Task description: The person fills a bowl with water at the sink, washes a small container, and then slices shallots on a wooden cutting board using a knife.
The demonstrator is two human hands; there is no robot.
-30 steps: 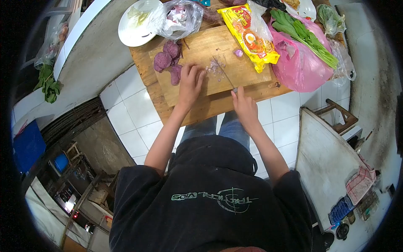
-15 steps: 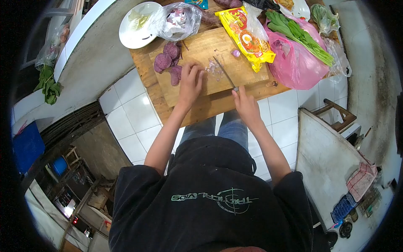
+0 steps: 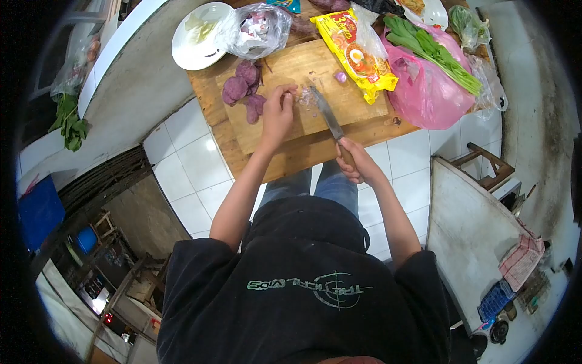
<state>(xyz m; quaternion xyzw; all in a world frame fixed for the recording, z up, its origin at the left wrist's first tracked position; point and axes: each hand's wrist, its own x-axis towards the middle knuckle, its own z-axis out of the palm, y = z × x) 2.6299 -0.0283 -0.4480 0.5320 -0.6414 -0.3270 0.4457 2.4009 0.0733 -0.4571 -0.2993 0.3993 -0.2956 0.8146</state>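
A knife (image 3: pixel 328 114) with a wooden handle is gripped in my right hand (image 3: pixel 357 161). Its blade lies flat-side up over the cutting board (image 3: pixel 276 73), the tip beside small chopped pieces of shallot (image 3: pixel 306 97). My left hand (image 3: pixel 279 118) rests at the other side of those pieces, fingers bent together in a pinch; whatever is between the fingertips is too small to make out. Purple sweet potatoes (image 3: pixel 237 89) lie left of that hand. A piece of shallot (image 3: pixel 341 77) sits farther right on the board.
Behind the board are a white plate (image 3: pixel 182 51) and a clear plastic bag (image 3: pixel 276 30). To the right lie a yellow noodle packet (image 3: pixel 348 45) and a pink bag (image 3: pixel 418 91) with leafy greens (image 3: pixel 433 51) on top. The wooden table's edge (image 3: pixel 291 164) is close to my body.
The knife has turned from edge-on to showing its broad blade, and my right hand has shifted down and slightly right with it. My left fingers have lifted toward the chopped shallot.
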